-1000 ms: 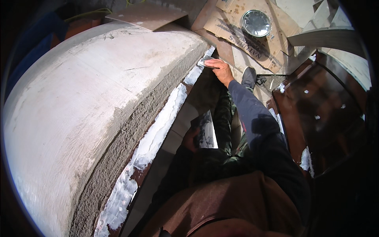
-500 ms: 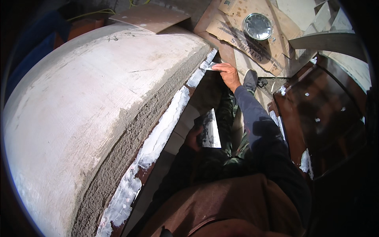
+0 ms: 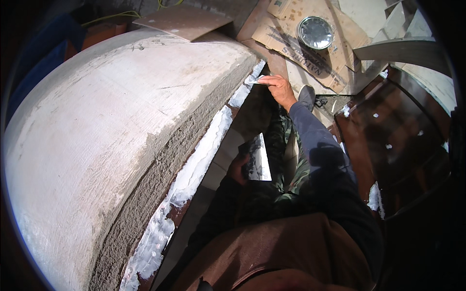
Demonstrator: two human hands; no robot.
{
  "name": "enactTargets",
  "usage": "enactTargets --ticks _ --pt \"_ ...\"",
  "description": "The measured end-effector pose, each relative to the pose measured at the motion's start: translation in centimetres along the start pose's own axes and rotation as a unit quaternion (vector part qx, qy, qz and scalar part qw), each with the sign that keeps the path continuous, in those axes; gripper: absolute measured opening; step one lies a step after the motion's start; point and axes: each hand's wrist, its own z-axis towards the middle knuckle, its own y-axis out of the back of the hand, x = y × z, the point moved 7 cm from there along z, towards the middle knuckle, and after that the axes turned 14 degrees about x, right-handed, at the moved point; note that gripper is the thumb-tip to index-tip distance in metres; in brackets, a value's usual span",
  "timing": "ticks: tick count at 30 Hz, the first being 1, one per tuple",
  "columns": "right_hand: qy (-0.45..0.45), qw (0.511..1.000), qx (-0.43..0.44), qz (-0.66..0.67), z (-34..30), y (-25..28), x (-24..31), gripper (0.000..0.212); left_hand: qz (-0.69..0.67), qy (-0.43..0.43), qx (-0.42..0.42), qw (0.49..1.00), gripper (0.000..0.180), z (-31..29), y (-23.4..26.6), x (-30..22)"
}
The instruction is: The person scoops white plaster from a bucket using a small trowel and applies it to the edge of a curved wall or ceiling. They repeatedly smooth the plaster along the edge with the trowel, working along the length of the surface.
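Note:
My right hand (image 3: 279,90) is closed round a small putty knife (image 3: 257,80). Its blade touches the far end of a band of white filler (image 3: 201,153) along the edge of a large rounded, plastered form (image 3: 107,106). Between that band and the pale surface runs a rough grey mortar strip (image 3: 160,174). Lower down, in shadow, my left hand (image 3: 236,169) grips a flat plate (image 3: 259,160) with a bright white face and dark smears. The left fingers are partly hidden by the plate and the dark.
A round metal lid or tin (image 3: 314,33) rests on flattened cardboard (image 3: 296,56) at the far side. A brown tile (image 3: 184,20) lies on the form's top. To the right stands a dark brown curved panel (image 3: 403,140) with white dabs. My shoe (image 3: 306,97) is beyond my right wrist.
My right hand and the putty knife have shifted very slightly, the blade now at a different tilt against the filler. My left hand and the plate stay nearly where they were.

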Motion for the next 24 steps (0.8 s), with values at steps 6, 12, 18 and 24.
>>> enactTargets --ticks 6,12,18,24 --pt "0.014 0.995 -0.032 0.09 -0.1 -2.0 -1.3 0.05 0.011 0.0 -0.04 0.999 0.038 -0.3 0.7 0.0" --pt "-0.064 0.996 -0.059 0.022 -1.0 -0.4 -2.7 0.047 0.021 0.021 -0.05 0.998 0.036 -0.1 2.3 0.0" --pt "-0.061 0.998 0.014 0.028 1.6 -1.4 -1.2 0.047 -0.001 0.004 -0.034 0.999 0.04 0.2 0.9 0.5" --pt "-0.105 0.985 -0.034 0.134 -5.3 3.7 -1.2 0.047 0.025 -0.003 0.014 1.0 0.043 0.0 -2.1 -0.3"
